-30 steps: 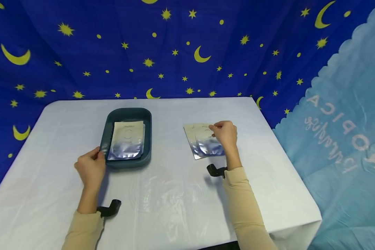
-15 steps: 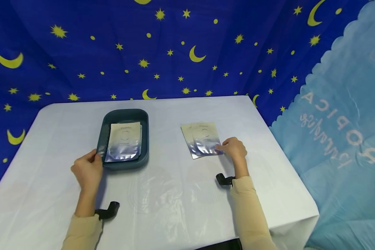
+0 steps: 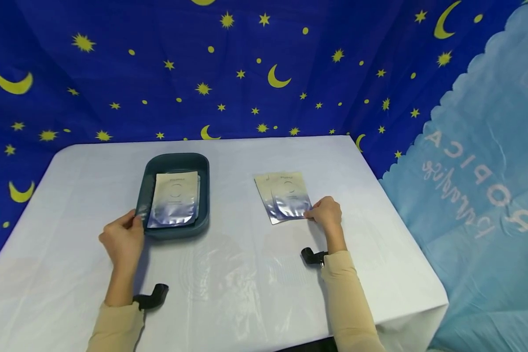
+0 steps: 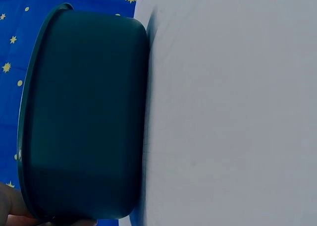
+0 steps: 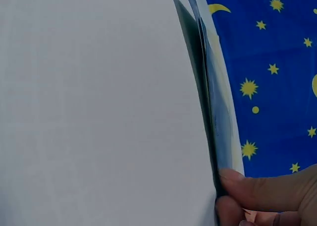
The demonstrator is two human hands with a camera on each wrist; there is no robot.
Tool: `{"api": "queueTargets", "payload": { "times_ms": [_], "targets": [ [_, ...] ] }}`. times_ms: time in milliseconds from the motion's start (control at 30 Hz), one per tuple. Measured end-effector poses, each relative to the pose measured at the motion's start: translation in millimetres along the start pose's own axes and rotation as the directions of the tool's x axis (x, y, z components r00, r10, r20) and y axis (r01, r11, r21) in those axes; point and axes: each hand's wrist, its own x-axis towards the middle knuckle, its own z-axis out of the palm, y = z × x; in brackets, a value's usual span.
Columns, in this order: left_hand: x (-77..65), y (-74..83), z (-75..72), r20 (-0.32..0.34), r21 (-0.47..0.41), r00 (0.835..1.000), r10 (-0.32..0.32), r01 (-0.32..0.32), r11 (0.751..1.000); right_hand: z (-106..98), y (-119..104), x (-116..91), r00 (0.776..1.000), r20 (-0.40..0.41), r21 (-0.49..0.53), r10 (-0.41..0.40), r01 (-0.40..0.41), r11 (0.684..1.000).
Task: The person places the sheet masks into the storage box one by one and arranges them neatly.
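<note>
My left hand point(image 3: 124, 239) pinches the near left rim of a dark teal plastic tub point(image 3: 205, 195). Inside the tub lies a small stack of cream and silvery-violet foil sachets point(image 3: 175, 198). Over on the right, more such sachets overlap on the table, with a front foil sachet point(image 3: 290, 193) partly covering a rear foil sachet point(image 3: 265, 193). My right hand point(image 3: 328, 213) pinches the near right corner of the front one. In the right wrist view the thumb point(image 5: 262, 191) lies over the sachets' edge and a finger sits beneath; whether both are gripped, I cannot tell.
A white cloth covers the table point(image 3: 229, 274). Behind it hangs a blue curtain point(image 3: 167, 73) with yellow moons and stars, and a light blue cloth point(image 3: 479, 234) hangs at the right. Black wrist cameras sit at both cuffs.
My right hand has moved from the upper right part of the front sachet down to its near right corner and pinches there. The left hand keeps its hold on the tub rim.
</note>
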Motion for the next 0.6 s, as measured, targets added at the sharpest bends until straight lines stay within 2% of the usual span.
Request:
{"api": "queueTargets", "payload": {
  "times_ms": [167, 300, 467, 600],
  "targets": [
    [0.2, -1.1, 0.1, -0.011, -0.014, 1.000, 0.017, -0.017, 1.000, 2.9, 5.4, 1.4, 1.000, -0.014, 0.119, -0.009, 0.010, 0.993],
    [0.4, -0.6, 0.8, -0.027, 0.007, 0.999, 0.038, -0.038, 0.999, 5.3, 8.8, 2.2, 1.000, 0.015, 0.252, 0.013, -0.016, 0.968],
    [0.1, -0.9, 1.0, -0.030, 0.015, 0.999, 0.045, -0.044, 0.999, 6.6, 10.8, 3.9, 0.998, 0.035, 0.432, 0.055, -0.065, 0.899],
    [0.3, -2.2, 1.0, -0.031, 0.003, 0.999, 0.039, -0.039, 0.999, 6.8, 12.9, 5.5, 0.997, 0.041, 0.553, 0.067, -0.079, 0.829]
  ]
}}
